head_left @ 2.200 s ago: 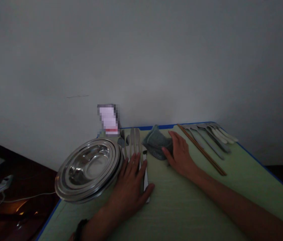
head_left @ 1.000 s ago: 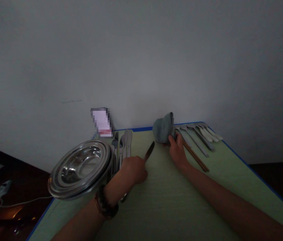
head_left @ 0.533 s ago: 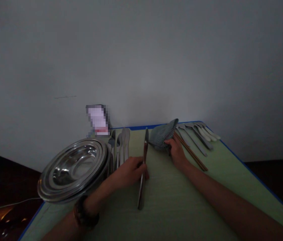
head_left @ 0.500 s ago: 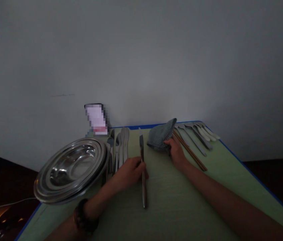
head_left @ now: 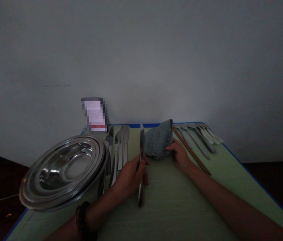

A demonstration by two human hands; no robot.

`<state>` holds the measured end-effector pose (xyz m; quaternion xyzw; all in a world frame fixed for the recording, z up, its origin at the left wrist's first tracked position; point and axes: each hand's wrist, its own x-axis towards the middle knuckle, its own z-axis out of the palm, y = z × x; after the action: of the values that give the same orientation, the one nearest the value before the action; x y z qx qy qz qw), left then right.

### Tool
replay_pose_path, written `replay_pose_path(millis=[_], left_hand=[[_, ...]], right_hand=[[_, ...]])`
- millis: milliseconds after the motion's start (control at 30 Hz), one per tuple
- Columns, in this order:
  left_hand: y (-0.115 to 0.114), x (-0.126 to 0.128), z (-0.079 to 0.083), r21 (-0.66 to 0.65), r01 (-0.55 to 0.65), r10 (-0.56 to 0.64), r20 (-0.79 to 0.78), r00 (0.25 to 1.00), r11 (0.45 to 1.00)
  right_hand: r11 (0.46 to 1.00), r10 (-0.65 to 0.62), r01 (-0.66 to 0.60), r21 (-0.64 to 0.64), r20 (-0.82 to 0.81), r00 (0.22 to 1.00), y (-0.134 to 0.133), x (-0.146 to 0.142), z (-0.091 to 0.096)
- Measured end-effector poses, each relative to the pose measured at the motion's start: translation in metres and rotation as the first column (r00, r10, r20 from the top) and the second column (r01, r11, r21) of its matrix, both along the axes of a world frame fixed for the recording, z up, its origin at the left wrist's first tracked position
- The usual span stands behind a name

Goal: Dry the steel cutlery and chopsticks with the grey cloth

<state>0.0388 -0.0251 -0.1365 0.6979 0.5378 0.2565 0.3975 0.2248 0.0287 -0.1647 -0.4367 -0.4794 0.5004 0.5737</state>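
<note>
My left hand [head_left: 132, 174] is closed round the middle of a metal table knife [head_left: 141, 147], its blade pointing away toward the wall and its handle end toward me. To the right, my right hand [head_left: 180, 154] pinches the lower right edge of a grey-blue cloth [head_left: 158, 140] with a dotted border. The cloth stands up beside the knife blade; I cannot tell whether they touch. Between my left hand and the plates lie several knives [head_left: 126, 142] side by side. A pair of wooden chopsticks [head_left: 194, 154] lies just right of my right hand.
Steel plates [head_left: 28, 190] are stacked at the table's left. A pixelated phone [head_left: 94, 113] leans on the wall at the back. Beyond the chopsticks lie spoons and forks [head_left: 199, 145], some with white handles [head_left: 210, 135]. A blue edge [head_left: 257, 179] borders the green table [head_left: 171, 207].
The knife has become more upright in my left hand. The cloth has shifted slightly left, closer to the blade, and is spread more. The whole view has moved a little.
</note>
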Motion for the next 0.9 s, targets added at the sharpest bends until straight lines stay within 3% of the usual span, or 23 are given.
replay_pose_path(millis=[167, 333, 433, 567, 633, 700, 800, 900], left_hand=[[-0.004, -0.002, -0.004, -0.003, 0.000, 0.000, 0.047, 0.999, 1.000], [-0.006, -0.003, -0.002, -0.014, -0.032, 0.033, 0.143, 0.989, 0.999], [-0.006, -0.003, 0.000, -0.023, -0.030, 0.033, 0.136, 0.990, 0.999], [-0.004, -0.003, 0.002, -0.019, -0.059, 0.061, 0.121, 0.991, 0.998], [-0.003, -0.002, 0.003, -0.020, -0.079, 0.081, 0.114, 0.990, 0.997], [-0.002, -0.001, 0.004, -0.021, -0.089, 0.091, 0.109, 0.990, 0.996], [-0.001, 0.000, 0.005, -0.021, -0.124, 0.125, 0.111, 0.986, 0.992], [0.000, 0.001, 0.005, -0.055, -0.138, 0.144, 0.139, 0.980, 0.989]], right_hand=[[0.968, 0.117, -0.162, -0.193, -0.227, 0.967, 0.001, 0.004, 0.009], [0.946, 0.100, -0.169, -0.276, -0.250, 0.963, 0.004, 0.005, 0.012], [0.951, 0.060, -0.110, -0.290, -0.176, 0.983, 0.005, -0.001, 0.011], [0.995, -0.102, 0.103, 0.002, 0.099, 0.990, 0.006, -0.008, 0.002], [0.975, -0.192, 0.159, 0.155, 0.235, 0.953, 0.005, -0.008, -0.001], [0.927, -0.310, 0.184, 0.326, 0.391, 0.867, 0.002, -0.007, 0.001], [0.805, -0.484, 0.058, 0.590, 0.597, 0.640, -0.010, -0.009, 0.009], [0.761, -0.480, -0.188, 0.621, 0.733, 0.482, -0.022, -0.015, 0.017]])
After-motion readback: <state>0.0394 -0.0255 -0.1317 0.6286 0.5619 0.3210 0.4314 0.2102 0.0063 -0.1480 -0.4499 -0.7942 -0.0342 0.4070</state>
